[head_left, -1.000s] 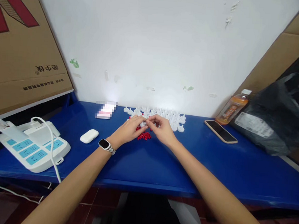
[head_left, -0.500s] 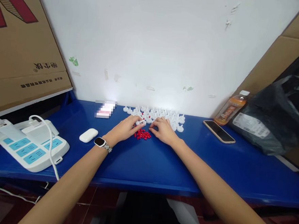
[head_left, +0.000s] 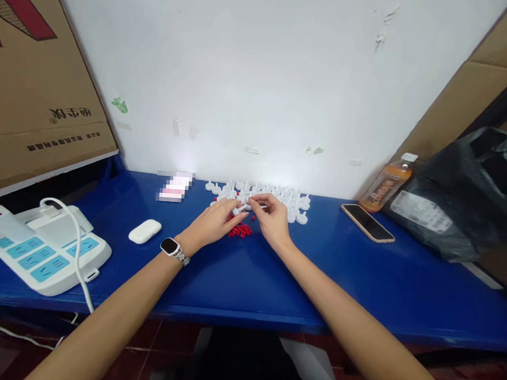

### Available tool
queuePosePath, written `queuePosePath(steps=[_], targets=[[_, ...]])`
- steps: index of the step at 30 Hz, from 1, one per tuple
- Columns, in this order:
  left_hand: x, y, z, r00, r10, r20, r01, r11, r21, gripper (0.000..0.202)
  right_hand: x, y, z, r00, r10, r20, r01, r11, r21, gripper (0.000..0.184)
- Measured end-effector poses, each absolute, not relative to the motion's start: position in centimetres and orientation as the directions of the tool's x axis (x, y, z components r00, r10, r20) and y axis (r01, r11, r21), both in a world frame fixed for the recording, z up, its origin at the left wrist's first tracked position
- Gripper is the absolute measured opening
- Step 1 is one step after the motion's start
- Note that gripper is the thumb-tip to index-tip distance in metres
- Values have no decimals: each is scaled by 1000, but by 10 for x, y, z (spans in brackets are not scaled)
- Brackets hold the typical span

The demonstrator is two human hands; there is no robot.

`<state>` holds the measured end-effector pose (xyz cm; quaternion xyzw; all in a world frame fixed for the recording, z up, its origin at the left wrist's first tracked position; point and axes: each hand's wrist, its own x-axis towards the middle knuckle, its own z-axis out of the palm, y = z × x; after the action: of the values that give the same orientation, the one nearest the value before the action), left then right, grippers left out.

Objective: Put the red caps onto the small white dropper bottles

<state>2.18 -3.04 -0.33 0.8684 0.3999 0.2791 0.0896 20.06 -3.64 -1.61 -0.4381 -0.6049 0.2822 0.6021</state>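
On the blue table [head_left: 274, 272], my left hand [head_left: 214, 222] and my right hand [head_left: 271, 217] meet in front of a heap of small white plastic parts [head_left: 274, 194] by the wall. A small pile of red pieces [head_left: 239, 231] lies between the hands. My left fingers reach down onto the red pile, pinched; what they hold is too small to make out. My right hand's fingertips pinch a small white part [head_left: 249, 204] above the red pile. A smartwatch [head_left: 170, 246] is on my left wrist.
A white power strip [head_left: 41, 247] with a cable sits at the left, a white earbud case [head_left: 145, 231] beside it. A phone [head_left: 367, 223], an orange drink bottle [head_left: 386, 185] and a black bag [head_left: 465, 193] lie at the right. Cardboard leans at both sides.
Both hands were joined over the parts, then dropped to the table. Now the right hand has lifted with a white part and the left has moved onto the red pile.
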Motion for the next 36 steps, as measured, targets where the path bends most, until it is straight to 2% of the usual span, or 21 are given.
queuePosePath(steps=[3,8,13,18,22,30,33,36], targets=[[25,-32,-4,522,738,429,652,-669,358,38,197,-38,-17,130,872,471,148,453,-879,25],[29,-36,-4,512,746,426,667,-658,351,35,196,-39,-17,132,872,471,166,449,-878,30],[28,-36,-5,516,747,418,653,-660,373,33,194,-43,-18,96,874,476,140,461,-876,32],[24,-31,-7,521,727,447,582,-686,437,35,193,-43,-17,73,875,480,158,465,-871,40],[21,-30,-6,514,724,460,533,-690,490,37,194,-43,-16,28,879,476,86,472,-877,36],[24,-33,-5,520,729,446,537,-684,493,51,195,-33,-14,34,907,420,-14,421,-907,34],[16,-29,-3,496,727,475,574,-685,449,64,208,-25,-13,37,892,450,105,444,-890,25],[4,-21,-3,451,724,522,612,-676,409,53,220,-19,-14,-59,873,484,351,472,-809,12]])
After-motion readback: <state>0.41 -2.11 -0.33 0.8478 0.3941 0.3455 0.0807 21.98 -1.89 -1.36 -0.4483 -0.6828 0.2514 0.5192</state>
